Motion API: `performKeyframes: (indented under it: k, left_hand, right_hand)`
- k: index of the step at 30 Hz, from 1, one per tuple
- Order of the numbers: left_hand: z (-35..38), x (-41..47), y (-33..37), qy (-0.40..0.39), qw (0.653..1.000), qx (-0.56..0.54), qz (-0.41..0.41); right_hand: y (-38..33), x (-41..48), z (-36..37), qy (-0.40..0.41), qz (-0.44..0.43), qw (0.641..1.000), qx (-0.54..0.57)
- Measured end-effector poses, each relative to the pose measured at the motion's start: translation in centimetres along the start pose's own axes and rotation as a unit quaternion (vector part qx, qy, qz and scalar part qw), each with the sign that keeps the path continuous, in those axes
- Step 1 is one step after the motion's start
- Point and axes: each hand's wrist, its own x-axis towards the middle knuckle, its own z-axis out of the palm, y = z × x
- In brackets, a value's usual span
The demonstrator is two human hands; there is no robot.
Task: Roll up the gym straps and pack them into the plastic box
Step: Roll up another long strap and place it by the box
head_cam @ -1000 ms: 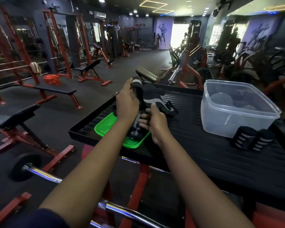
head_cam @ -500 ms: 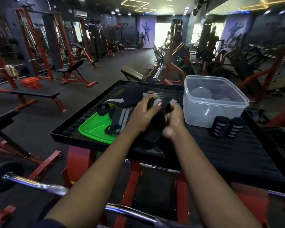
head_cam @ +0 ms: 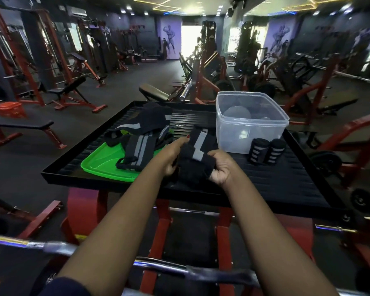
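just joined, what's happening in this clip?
A person is rolling gym straps at a black tray table in a gym. Both the left hand and the right hand grip one black strap with a grey stripe, partly rolled. Two finished rolls stand beside the clear plastic box, not in it. More unrolled straps lie on a green lid.

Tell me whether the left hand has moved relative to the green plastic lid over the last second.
Yes. The left hand has gone rightward off the green plastic lid, toward the clear plastic box.
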Motion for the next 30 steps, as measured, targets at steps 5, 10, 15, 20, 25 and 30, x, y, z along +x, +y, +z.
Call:
performKeyframes:
  k: [5,10,15,20,25,30]
  left_hand:
    - [0.7,0.3,-0.4,-0.022,0.995,-0.089,-0.033]
    - [0.3,-0.2,-1.3,-0.038,0.996,-0.062,-0.043]
    - [-0.4,0.0,-1.7,-0.050,0.998,-0.029,-0.033]
    - [-0.4,0.2,-2.0,-0.041,0.995,-0.093,-0.014]
    - [-0.1,0.9,-2.0,-0.020,0.993,-0.116,0.016]
    - [0.2,1.6,-2.1,0.030,0.993,-0.112,0.028]
  right_hand:
    - [-0.8,-1.1,-0.4,-0.052,0.024,0.996,0.066]
    - [-0.5,-1.9,-0.6,-0.047,-0.004,0.993,-0.112]
    - [-0.1,-0.3,-1.0,0.095,-0.119,0.930,-0.334]
    - [0.0,0.3,-0.5,0.132,-0.200,0.900,-0.365]
    - [0.6,0.9,-0.1,0.071,-0.178,0.935,-0.298]
    - [0.6,0.6,-0.3,0.075,-0.144,0.917,-0.365]
